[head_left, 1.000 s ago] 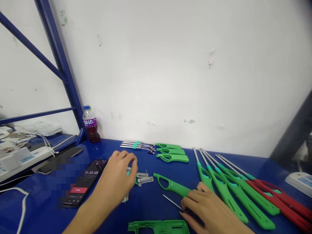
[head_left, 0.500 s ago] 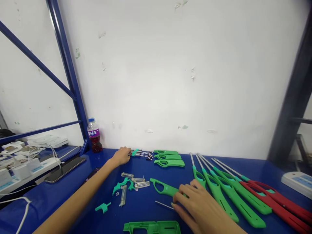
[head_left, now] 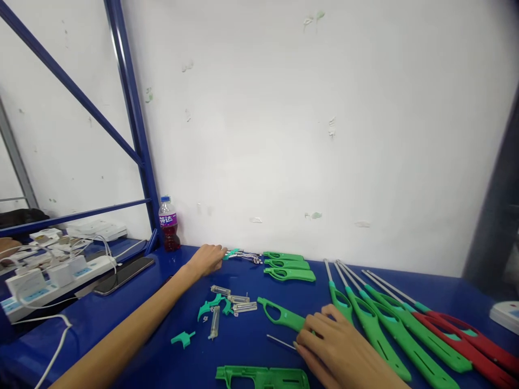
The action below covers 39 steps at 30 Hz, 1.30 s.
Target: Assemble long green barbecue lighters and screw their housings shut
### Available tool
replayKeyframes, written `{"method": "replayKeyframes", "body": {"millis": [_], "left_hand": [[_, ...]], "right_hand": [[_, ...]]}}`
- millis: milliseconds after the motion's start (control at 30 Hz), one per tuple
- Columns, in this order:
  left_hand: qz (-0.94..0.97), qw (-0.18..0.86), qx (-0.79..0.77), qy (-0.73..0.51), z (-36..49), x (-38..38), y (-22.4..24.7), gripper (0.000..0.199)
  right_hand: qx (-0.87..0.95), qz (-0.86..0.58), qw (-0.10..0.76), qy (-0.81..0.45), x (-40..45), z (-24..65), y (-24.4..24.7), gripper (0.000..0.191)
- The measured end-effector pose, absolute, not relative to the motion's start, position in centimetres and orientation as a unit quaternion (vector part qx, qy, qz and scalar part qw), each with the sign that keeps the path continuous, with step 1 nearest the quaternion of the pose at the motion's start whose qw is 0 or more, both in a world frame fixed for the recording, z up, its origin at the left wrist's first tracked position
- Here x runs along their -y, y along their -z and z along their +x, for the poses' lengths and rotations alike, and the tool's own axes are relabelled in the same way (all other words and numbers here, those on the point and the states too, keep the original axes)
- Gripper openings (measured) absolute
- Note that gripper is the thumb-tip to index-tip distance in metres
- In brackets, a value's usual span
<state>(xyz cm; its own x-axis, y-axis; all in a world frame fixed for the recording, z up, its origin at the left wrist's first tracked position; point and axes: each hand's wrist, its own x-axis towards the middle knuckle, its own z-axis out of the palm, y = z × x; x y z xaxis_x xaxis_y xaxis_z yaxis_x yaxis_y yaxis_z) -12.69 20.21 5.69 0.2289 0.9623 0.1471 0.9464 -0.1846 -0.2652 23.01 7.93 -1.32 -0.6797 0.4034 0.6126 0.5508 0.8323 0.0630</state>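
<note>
At the back of the blue table, my left hand [head_left: 207,259] has its fingers closed at the near end of a bundle of thin wired rods with teal trigger pieces [head_left: 243,255]; the fingertips are hidden. My right hand [head_left: 338,343] lies curled over the end of a green lighter handle half [head_left: 284,316]. A thin metal rod [head_left: 279,341] runs under its thumb side, its other end hidden by the hand. Left of it lie several clear fuel tanks [head_left: 215,322] and teal triggers [head_left: 184,339]. Closest to me is an open green handle shell [head_left: 263,376].
Several green handle halves [head_left: 290,275] are lined up at the back. Assembled long lighters, green [head_left: 377,335] and red [head_left: 462,340], fan out on the right. At the left are a bottle [head_left: 169,224], a phone [head_left: 124,275] and a power strip [head_left: 60,283] with cables.
The camera has turned a little to the left, so everything sits farther right in the picture. Both hands keep nearly the same places on the table.
</note>
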Motion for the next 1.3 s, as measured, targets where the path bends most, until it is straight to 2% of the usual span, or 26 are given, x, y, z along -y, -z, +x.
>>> {"method": "replayKeyframes", "body": {"millis": [233, 367, 633, 800, 933, 1067, 1300], "left_hand": [[-0.748, 0.168, 0.642, 0.014, -12.4, -14.1, -8.7, 0.033], [-0.758, 0.158, 0.631, 0.049, -11.2, -8.5, -7.9, 0.011], [-0.772, 0.034, 0.621, 0.131, -12.2, -0.4, -5.3, 0.014], [-0.776, -0.045, 0.618, 0.117, -12.5, 0.8, -5.0, 0.013], [-0.787, -0.11, 0.597, 0.113, -11.8, 0.6, -3.5, 0.01], [-0.796, -0.165, 0.573, 0.103, -11.8, 0.7, -2.7, 0.015], [-0.788, -0.144, 0.591, 0.097, -12.6, 1.2, -2.3, 0.017]], "right_hand": [[0.891, -0.281, 0.317, 0.164, -7.9, 23.1, 0.9, 0.034], [0.898, -0.281, 0.314, 0.128, -7.5, 23.1, 0.9, 0.03], [0.926, -0.277, 0.257, 0.014, -6.3, 22.8, -0.1, 0.016], [0.929, -0.26, 0.263, 0.024, -6.3, 22.9, -0.2, 0.016], [0.932, -0.231, 0.269, 0.078, -6.1, 22.9, 0.3, 0.029], [0.932, -0.238, 0.261, 0.079, -5.7, 22.6, 1.3, 0.024], [0.932, -0.247, 0.258, 0.058, -5.6, 22.0, 1.8, 0.025]]}}
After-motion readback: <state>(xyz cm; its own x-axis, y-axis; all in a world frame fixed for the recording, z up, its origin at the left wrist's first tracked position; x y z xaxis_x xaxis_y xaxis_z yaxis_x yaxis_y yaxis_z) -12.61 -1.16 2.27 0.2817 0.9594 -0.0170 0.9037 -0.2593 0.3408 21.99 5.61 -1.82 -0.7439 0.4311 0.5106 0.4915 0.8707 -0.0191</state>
